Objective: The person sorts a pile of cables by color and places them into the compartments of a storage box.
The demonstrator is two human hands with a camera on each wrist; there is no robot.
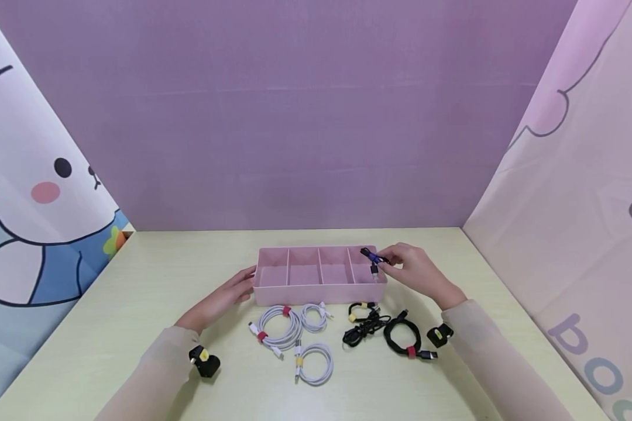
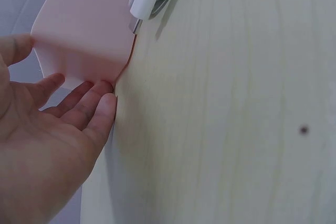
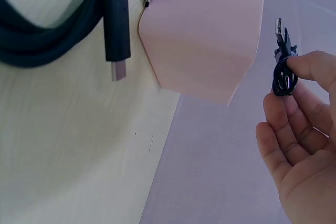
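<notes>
A pink box with several compartments in a row stands on the table. My left hand rests on its left end wall; in the left wrist view its fingertips touch the low part of that wall. Over the rightmost compartment, my right hand pinches a small bundled black USB cable with a blue tie. The right wrist view shows that cable's coil between thumb and fingers, its metal plug sticking out, above the box's rim.
In front of the box lie coiled white cables: a large one with red ties, a small one and one with a yellow tie. To their right are a black cable bundle and a black coil with a red tie.
</notes>
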